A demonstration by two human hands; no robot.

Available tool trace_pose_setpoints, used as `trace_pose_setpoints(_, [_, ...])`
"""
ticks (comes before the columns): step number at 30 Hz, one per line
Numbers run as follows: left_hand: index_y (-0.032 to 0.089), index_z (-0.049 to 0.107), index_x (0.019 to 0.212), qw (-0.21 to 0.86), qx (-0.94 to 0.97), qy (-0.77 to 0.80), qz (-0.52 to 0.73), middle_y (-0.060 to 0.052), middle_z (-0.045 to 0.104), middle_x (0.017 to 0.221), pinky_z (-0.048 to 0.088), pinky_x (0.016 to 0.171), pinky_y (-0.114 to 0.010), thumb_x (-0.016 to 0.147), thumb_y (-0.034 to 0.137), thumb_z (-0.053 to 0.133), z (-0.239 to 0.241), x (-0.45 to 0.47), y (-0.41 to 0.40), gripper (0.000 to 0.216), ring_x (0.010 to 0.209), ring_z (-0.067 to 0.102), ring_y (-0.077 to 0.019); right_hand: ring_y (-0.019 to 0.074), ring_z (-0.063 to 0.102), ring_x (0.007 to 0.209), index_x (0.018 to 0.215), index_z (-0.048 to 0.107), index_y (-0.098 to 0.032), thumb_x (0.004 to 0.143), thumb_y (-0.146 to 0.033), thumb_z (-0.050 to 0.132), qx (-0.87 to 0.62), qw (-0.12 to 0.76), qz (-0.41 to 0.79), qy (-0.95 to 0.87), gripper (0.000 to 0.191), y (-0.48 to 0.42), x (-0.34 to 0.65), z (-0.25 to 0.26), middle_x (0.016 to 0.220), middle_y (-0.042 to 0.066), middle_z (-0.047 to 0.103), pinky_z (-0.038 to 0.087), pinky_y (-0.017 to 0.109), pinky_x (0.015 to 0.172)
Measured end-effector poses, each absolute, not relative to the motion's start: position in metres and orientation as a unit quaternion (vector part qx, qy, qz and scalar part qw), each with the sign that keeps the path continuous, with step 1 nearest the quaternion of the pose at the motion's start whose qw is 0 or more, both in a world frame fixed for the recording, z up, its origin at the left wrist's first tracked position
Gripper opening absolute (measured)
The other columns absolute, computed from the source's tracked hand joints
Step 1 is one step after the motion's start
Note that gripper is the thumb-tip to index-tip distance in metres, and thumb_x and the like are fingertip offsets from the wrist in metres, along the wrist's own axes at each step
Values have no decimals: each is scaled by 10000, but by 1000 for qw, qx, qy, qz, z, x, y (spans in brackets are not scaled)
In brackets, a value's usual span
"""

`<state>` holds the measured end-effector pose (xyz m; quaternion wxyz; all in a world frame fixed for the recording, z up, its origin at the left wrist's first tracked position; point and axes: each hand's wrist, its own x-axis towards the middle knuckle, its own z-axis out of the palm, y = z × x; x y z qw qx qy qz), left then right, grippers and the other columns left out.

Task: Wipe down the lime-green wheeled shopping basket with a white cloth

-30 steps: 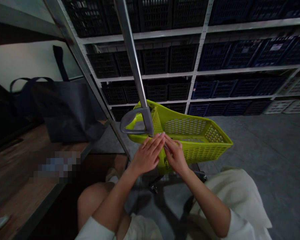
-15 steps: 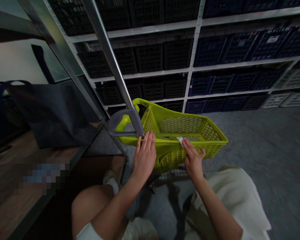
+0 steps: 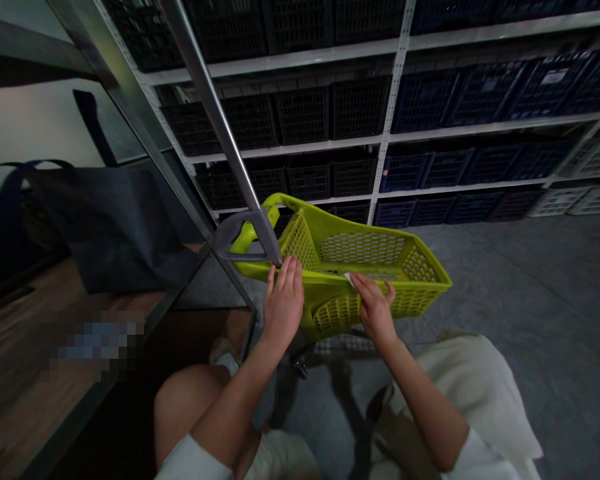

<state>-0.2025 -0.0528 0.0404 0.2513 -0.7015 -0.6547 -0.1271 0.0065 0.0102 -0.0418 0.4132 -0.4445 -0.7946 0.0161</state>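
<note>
A yellow-green plastic shopping cart (image 3: 423,303) with perforated walls stands in front of my knees. Flat against its near rim, close to the grey handle bracket (image 3: 267,237), rests my left hand (image 3: 284,297), fingers stretched out and holding nothing. Further along the same rim, my right hand (image 3: 375,303) presses a small white wipe (image 3: 349,279) onto the plastic; most of the wipe is hidden under the fingers. A metal pole (image 3: 220,113) slants up past the bracket.
Behind the cart, white metal shelving (image 3: 390,107) holds rows of black crates (image 3: 303,113) and blue crates (image 3: 425,100). To the left is a wooden shelf board (image 3: 40,327) bearing a dark bag (image 3: 115,227). Grey floor (image 3: 525,287) extends on the right.
My right hand has slid left along the rim with the wipe, and less of the wipe shows. My left hand has shifted slightly left, still on the rim.
</note>
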Motion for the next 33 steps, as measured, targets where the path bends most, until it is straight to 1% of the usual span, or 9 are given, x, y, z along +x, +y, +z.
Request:
trace_pose_setpoints(4, [25, 406, 1487, 243, -697, -665, -113, -164, 419, 1571, 309, 1225, -490, 951, 72, 366, 43, -201, -54, 540, 1479, 360, -279, 191, 586, 1245, 1315, 586, -254, 797, -20, 375, -474, 412, -3, -778, 606, 17, 32, -48, 1328, 68, 670, 215, 421, 1086])
trace_pose_setpoints(8, [-7, 412, 1477, 242, -702, -662, -101, -197, 423, 1559, 319, 1229, -432, 949, 62, 375, 45, -193, -63, 534, 1479, 362, -273, 185, 612, 1182, 1198, 643, -253, 845, -48, 360, -488, 455, 26, -744, 497, 16, 31, -50, 1228, 49, 709, 267, 384, 1019])
trace_pose_setpoints(14, [-12, 406, 1480, 236, -702, -666, -88, -212, 400, 1564, 329, 1224, -415, 958, 55, 348, 50, -180, -78, 529, 1481, 354, -275, 185, 592, 1227, 1263, 610, -289, 875, -67, 348, -505, 500, -1, -703, 518, -8, 16, -56, 1280, 31, 686, 171, 440, 1114])
trace_pose_setpoints(17, [-2, 421, 1473, 244, -698, -667, -91, -207, 414, 1557, 343, 1216, -420, 960, 56, 331, 51, -181, -80, 524, 1472, 370, -273, 168, 586, 1236, 1287, 591, -294, 869, -51, 347, -478, 499, 3, -723, 541, -24, -19, -37, 1294, 20, 684, 68, 463, 1172])
trace_pose_setpoints(19, [3, 434, 1466, 251, -696, -666, -93, -202, 423, 1553, 354, 1209, -426, 955, 49, 316, 50, -183, -79, 527, 1469, 378, -272, 166, 563, 1259, 1349, 549, -275, 881, -54, 352, -432, 477, 34, -765, 554, -31, -49, -18, 1338, 33, 661, 54, 457, 1187])
trace_pose_setpoints(23, [12, 431, 1473, 253, -698, -662, -105, -199, 429, 1551, 360, 1206, -444, 945, 60, 318, 47, -187, -77, 541, 1460, 393, -280, 210, 530, 1254, 1457, 462, -194, 908, -131, 413, -413, 428, 92, -799, 554, -33, -88, 11, 1417, 92, 601, 300, 388, 1056])
trace_pose_setpoints(25, [21, 418, 1483, 247, -699, -661, -116, -200, 426, 1553, 358, 1205, -456, 941, 73, 333, 47, -188, -77, 551, 1466, 384, -282, 218, 519, 1268, 1459, 466, -210, 913, -136, 410, -415, 405, 91, -810, 554, -30, -90, 12, 1482, 95, 545, 334, 377, 1002])
trace_pose_setpoints(29, [-18, 402, 1479, 230, -704, -660, -128, -230, 391, 1566, 333, 1216, -456, 933, 107, 389, 49, -188, -79, 560, 1487, 344, -294, 186, 505, 1331, 1463, 455, -274, 904, -68, 371, -413, 387, 43, -824, 602, -23, -56, -13, 1475, 67, 560, 227, 415, 1092])
trace_pose_setpoints(33, [-24, 394, 1479, 221, -707, -660, -129, -229, 381, 1573, 318, 1222, -454, 939, 138, 404, 51, -186, -80, 564, 1486, 345, -295, 186, 484, 1379, 1430, 490, -294, 911, -62, 370, -476, 413, 0, -776, 580, -10, 1, -47, 1421, 60, 609, 103, 462, 1155])
